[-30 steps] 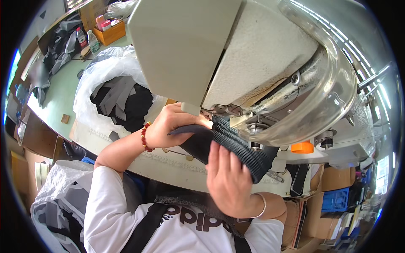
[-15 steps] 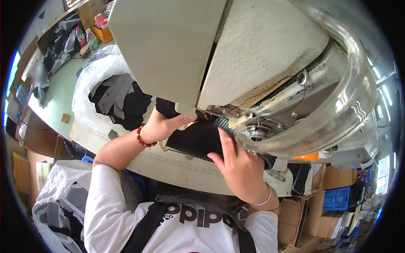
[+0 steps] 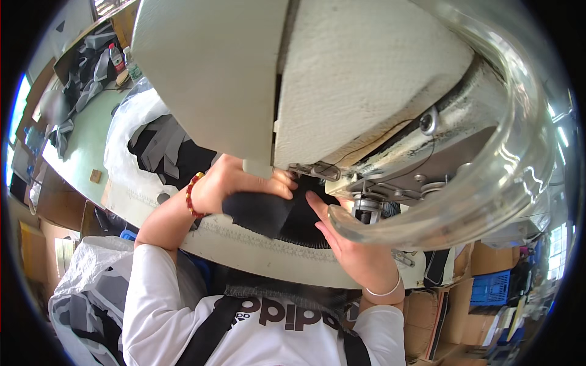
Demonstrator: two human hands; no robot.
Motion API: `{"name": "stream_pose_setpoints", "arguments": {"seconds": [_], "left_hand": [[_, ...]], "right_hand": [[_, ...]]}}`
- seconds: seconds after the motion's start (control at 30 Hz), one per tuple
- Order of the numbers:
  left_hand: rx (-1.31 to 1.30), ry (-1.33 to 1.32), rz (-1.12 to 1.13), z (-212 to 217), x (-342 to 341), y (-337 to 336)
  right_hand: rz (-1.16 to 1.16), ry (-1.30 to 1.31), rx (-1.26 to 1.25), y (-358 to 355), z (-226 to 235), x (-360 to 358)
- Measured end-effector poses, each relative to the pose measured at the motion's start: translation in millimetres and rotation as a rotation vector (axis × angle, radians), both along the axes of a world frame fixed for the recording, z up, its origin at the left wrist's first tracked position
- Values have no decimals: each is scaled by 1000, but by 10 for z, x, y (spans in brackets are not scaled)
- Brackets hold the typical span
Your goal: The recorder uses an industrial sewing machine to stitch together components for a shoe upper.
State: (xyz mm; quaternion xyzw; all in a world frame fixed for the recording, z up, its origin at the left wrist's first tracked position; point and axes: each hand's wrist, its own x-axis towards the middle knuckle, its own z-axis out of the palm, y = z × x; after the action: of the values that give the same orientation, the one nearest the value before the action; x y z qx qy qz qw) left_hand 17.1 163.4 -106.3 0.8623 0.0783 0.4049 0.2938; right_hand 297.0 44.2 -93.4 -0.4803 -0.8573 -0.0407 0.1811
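Black fabric (image 3: 262, 213) with a ribbed or stitched lower edge lies folded on the pale bed of a sewing machine (image 3: 366, 79). My left hand (image 3: 244, 183) is closed on its far left part, thumb on top and fingers curled near the machine's needle area. Stretched out flat, the fingers of my right hand (image 3: 357, 250) rest along the fabric's right side. A clear curved tube or guard (image 3: 427, 226) on the machine passes in front of that hand and hides part of it. The machine head overhangs the fabric's far edge.
On the left, a white plastic bag (image 3: 119, 146) holds black and grey fabric pieces (image 3: 165, 146). Two bottles (image 3: 116, 58) and a small wooden block (image 3: 95, 175) are on the green table (image 3: 88, 134). Cardboard boxes (image 3: 421, 317) and a blue crate (image 3: 490, 287) stand at right.
My left hand has turned and curled its fingers over the fabric, folding it. My right hand has shifted slightly right and lower. The machine head appears moved left in view.
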Motion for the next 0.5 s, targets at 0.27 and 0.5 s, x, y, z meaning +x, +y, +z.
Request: {"name": "stream_pose_setpoints", "arguments": {"seconds": [0.27, 0.5], "left_hand": [[410, 69, 108, 94, 77, -8], [468, 115, 175, 206, 58, -85]], "right_hand": [[805, 2092, -1383, 284, -815, 414], [325, 1374, -808, 234, -854, 467]]}}
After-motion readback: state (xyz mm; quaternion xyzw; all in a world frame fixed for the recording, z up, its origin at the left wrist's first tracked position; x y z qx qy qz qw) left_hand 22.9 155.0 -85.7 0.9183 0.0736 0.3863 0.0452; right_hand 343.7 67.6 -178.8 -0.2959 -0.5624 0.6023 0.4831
